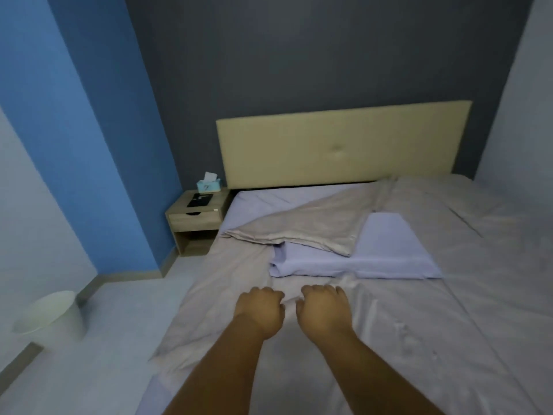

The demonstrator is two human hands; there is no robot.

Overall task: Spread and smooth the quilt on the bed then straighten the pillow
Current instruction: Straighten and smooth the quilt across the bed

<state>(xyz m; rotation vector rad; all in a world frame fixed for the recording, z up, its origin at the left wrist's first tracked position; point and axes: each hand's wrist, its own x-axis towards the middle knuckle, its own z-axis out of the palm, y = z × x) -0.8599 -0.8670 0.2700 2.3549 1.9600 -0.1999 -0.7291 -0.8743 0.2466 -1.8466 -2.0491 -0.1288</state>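
Note:
A beige-grey quilt (449, 295) covers most of the bed, with its upper left corner folded back over itself. A lavender pillow (386, 253) lies flat in the middle of the bed, partly under that folded corner. My left hand (260, 310) and my right hand (323, 307) rest side by side on the quilt just in front of the pillow. Both have curled fingers pinching a small ridge of quilt fabric between them. The lavender sheet (263, 205) shows bare near the headboard on the left.
A padded cream headboard (344, 142) stands against the dark wall. A wooden nightstand (196, 218) with a tissue box (208, 183) and a dark flat item sits left of the bed. A white bin (51, 316) stands on the floor at left.

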